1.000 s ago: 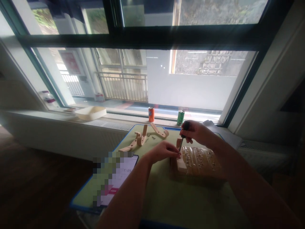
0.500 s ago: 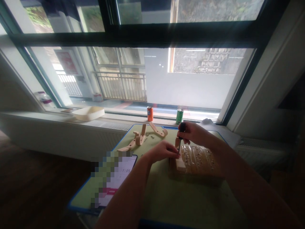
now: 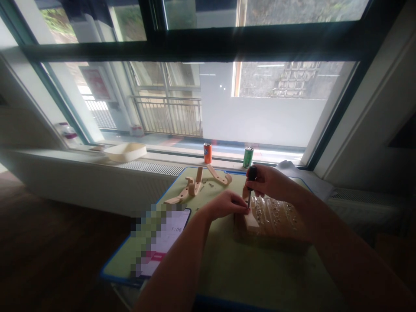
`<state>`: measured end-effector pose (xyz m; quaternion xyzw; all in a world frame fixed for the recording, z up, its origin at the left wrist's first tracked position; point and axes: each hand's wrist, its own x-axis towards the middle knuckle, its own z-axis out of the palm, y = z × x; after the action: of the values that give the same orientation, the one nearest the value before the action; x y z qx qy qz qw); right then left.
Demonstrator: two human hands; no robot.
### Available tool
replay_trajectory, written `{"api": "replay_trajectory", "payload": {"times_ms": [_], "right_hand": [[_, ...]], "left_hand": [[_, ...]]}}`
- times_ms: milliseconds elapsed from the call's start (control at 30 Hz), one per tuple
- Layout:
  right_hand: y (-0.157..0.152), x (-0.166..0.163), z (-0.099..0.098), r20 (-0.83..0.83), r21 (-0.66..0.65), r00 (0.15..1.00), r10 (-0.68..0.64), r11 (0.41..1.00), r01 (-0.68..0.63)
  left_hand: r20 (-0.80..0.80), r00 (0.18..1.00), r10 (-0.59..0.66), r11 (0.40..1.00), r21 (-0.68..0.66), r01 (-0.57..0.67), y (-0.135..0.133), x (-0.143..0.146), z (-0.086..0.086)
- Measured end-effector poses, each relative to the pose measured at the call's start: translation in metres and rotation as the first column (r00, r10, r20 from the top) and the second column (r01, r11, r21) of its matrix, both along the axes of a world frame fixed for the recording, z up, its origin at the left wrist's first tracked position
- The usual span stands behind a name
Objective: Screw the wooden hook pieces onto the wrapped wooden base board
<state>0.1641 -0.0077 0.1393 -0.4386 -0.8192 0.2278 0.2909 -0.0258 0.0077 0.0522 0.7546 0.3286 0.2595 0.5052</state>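
My right hand (image 3: pixel 260 177) is wrapped round the black handle of a screwdriver (image 3: pixel 251 173), which stands nearly upright with its tip pointing down. At that tip, the fingers of my left hand (image 3: pixel 229 203) are pinched together; what they hold is too small and hidden to make out. Under them lies a pale wooden hook (image 3: pixel 251 223), on the left end of a brown block (image 3: pixel 276 221) wrapped in clear tape. Several small marks or holes dot the block's top. Other wooden hooks (image 3: pixel 196 184) rest at the table's far left, with small screws (image 3: pixel 211 185) beside them.
A phone (image 3: pixel 175 225) with a running timer lies on the green, blue-edged table (image 3: pixel 227 268), left of my forearm. On the windowsill stand an orange can (image 3: pixel 207 154), a green can (image 3: pixel 248 157) and a cream tray (image 3: pixel 126 152). White paper or cloth (image 3: pixel 292 171) lies at the back right.
The view has shifted a little, so everything appears slightly further right. Both hands keep their places at the screwdriver, and the phone's timer has gone up by one second.
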Motion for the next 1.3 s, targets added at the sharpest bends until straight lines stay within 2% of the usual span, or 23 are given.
{"api": "replay_trajectory", "payload": {"times_ms": [400, 533, 633, 700, 800, 1100, 1300], "right_hand": [[-0.001, -0.003, 0.000, 0.014, -0.013, 1.000, -0.003, 1.000, 0.003], [0.000, -0.004, -0.001, -0.002, -0.071, 1.000, 0.002, 0.997, -0.002], [0.001, -0.003, -0.001, -0.026, -0.101, 1.000, 0.003, 0.995, -0.006], [0.001, -0.002, 0.000, -0.043, -0.123, 0.999, 0.009, 0.992, -0.014], [-0.001, -0.002, 0.001, -0.053, -0.147, 0.999, 0.002, 0.989, -0.009], [-0.004, -0.003, -0.001, -0.002, -0.080, 0.998, -0.058, 0.995, 0.058], [-0.005, -0.005, -0.001, -0.002, -0.101, 0.997, -0.076, 0.992, 0.076]], "left_hand": [[-0.008, 1.000, 0.005, 1.000, -0.025, -0.005, -0.001, 0.001, 0.002], [0.002, 1.000, -0.002, 0.999, -0.038, 0.002, -0.003, 0.001, 0.004], [0.081, 0.997, 0.006, 0.996, -0.091, 0.001, -0.006, 0.002, 0.010], [0.175, 0.982, 0.075, 0.994, -0.097, -0.059, -0.009, 0.003, 0.014], [0.273, 0.951, 0.147, 0.989, -0.019, -0.148, -0.012, 0.007, 0.018], [0.267, 0.950, 0.161, 0.951, 0.216, -0.222, -0.017, 0.018, 0.016], [0.251, 0.958, 0.139, 0.957, 0.213, -0.195, -0.015, 0.016, 0.013]]}}
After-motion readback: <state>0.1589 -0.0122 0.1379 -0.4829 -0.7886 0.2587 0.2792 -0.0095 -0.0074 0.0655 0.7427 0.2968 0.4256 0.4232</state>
